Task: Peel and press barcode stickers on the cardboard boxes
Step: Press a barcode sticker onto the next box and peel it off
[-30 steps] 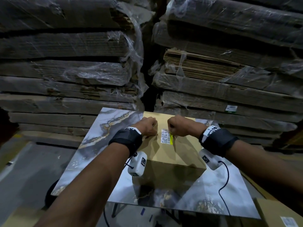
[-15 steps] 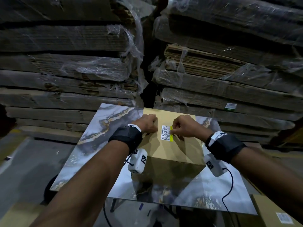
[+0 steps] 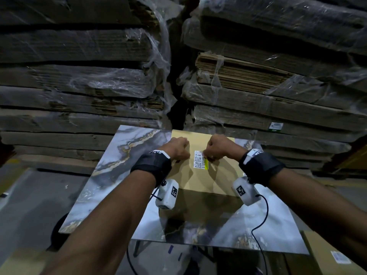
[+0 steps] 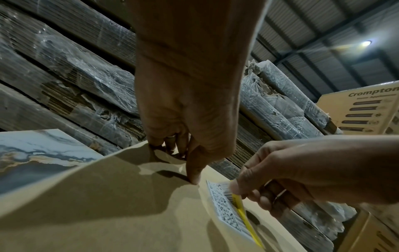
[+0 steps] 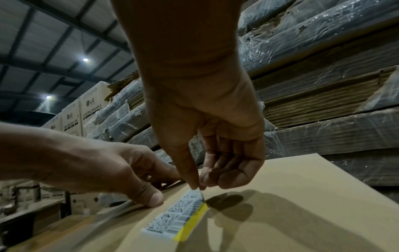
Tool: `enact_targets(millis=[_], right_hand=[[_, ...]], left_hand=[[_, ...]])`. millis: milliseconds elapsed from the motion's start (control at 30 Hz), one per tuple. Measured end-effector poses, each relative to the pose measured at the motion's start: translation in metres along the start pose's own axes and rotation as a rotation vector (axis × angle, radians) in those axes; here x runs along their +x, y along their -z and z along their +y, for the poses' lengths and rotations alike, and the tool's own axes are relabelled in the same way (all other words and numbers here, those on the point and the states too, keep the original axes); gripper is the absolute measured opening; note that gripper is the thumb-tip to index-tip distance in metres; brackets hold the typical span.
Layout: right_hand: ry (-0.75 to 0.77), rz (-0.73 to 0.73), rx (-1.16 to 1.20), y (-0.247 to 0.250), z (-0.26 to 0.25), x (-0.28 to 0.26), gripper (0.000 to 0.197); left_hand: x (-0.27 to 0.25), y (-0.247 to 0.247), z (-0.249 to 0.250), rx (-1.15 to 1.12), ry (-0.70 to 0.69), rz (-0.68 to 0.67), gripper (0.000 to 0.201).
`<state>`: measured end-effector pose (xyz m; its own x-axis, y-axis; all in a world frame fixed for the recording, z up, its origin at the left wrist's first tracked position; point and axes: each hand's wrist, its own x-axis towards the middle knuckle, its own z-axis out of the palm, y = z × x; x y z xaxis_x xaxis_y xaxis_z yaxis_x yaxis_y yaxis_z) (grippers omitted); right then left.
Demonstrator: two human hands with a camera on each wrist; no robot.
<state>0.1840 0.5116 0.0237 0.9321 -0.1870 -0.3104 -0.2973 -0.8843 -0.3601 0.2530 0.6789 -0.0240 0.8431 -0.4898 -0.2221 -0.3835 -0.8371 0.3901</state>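
Observation:
A tan cardboard box (image 3: 200, 181) stands on the marble table top (image 3: 119, 165). A white barcode sticker (image 3: 200, 160) with a yellow strip along its right side lies on the box's top. My right hand (image 3: 219, 148) pinches the sticker's far right edge between thumb and forefinger (image 5: 197, 186); the sticker (image 5: 179, 216) lifts slightly there. My left hand (image 3: 178, 147) rests on the box just left of the sticker, fingers curled under, its thumb tip (image 4: 194, 179) pressing the cardboard. The same sticker (image 4: 226, 206) shows in the left wrist view.
Tall stacks of plastic-wrapped flattened cardboard (image 3: 278, 96) rise right behind the table. Another tan box with a label (image 3: 337, 257) sits low at the right. Printed cartons (image 5: 90, 105) stand further off. Grey floor lies to the left.
The sticker has gone from between both hands down onto the box top. My left hand has let it go and drawn slightly left; the right hand keeps pinching its edge.

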Motion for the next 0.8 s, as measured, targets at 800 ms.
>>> enact_targets(millis=[800], right_hand=[[-0.078,0.110,-0.074,-0.016,0.001,-0.010,0.012]], left_hand=[[-0.005,0.005,0.000,-0.031,-0.036,-0.038,0.041]])
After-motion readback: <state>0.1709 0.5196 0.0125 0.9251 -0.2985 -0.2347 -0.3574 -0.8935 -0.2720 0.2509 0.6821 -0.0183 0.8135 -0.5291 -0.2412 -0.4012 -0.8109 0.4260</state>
